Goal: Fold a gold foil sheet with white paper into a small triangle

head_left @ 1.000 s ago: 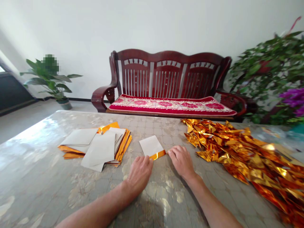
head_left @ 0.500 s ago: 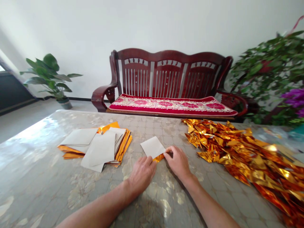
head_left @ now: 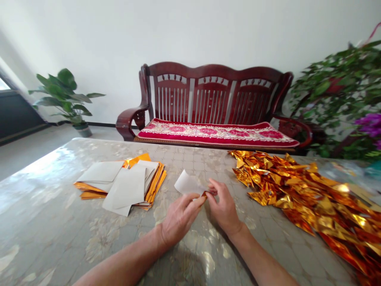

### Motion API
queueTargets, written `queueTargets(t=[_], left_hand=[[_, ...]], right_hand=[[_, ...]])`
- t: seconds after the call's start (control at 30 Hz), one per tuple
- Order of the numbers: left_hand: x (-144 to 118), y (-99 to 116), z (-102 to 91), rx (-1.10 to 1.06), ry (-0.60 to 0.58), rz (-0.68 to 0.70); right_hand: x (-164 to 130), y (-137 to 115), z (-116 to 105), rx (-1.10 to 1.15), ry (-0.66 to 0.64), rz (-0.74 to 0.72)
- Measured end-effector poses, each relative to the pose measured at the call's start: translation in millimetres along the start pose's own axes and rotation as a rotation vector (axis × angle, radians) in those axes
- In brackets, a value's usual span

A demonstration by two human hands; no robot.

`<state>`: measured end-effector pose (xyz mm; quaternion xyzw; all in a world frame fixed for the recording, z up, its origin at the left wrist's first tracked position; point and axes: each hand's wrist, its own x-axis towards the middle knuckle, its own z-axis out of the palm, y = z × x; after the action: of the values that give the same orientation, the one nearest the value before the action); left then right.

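Note:
Both of my hands hold one small sheet of paper (head_left: 187,183), white on its upper face and gold foil underneath, lifted slightly off the table. My left hand (head_left: 179,216) pinches the near edge with thumb and fingers. My right hand (head_left: 222,205) pinches the same folded gold edge from the right. A stack of flat gold-and-white sheets (head_left: 125,181) lies to the left of my hands. To the right spreads a large heap of folded gold foil pieces (head_left: 300,190).
The table (head_left: 53,222) has a glossy patterned cover. Behind it stands a dark red wooden bench (head_left: 212,103) with a red floral cushion. A potted plant (head_left: 67,99) stands on the floor at the far left, and leafy plants with purple flowers (head_left: 348,99) stand at the right.
My hands moved together along the sheet's gold folded edge, then lifted the sheet off the table, pinching it between the fingers.

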<state>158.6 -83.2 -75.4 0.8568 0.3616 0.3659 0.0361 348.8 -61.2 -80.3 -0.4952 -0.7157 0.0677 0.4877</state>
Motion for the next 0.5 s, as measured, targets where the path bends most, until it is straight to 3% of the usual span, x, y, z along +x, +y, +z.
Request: queueTargets(t=[0.1,0.2,0.37,0.5], left_hand=[[1,1,-1.4,-0.074,0.155,0.048],[4,1,-1.2,-0.147,0.162,-0.011],[11,-4,-2.3,-0.321,0.246,-0.149],[13,-8,-2.1,-0.506,0.351,-0.225]], right_hand=[[-6,-9,-4,-0.089,-0.019,-0.306],[-10,-14,-3,-0.127,-0.034,-0.475],[-5,-14,-2,-0.198,-0.006,-0.444],[4,-12,-10,-0.272,-0.083,-0.369]])
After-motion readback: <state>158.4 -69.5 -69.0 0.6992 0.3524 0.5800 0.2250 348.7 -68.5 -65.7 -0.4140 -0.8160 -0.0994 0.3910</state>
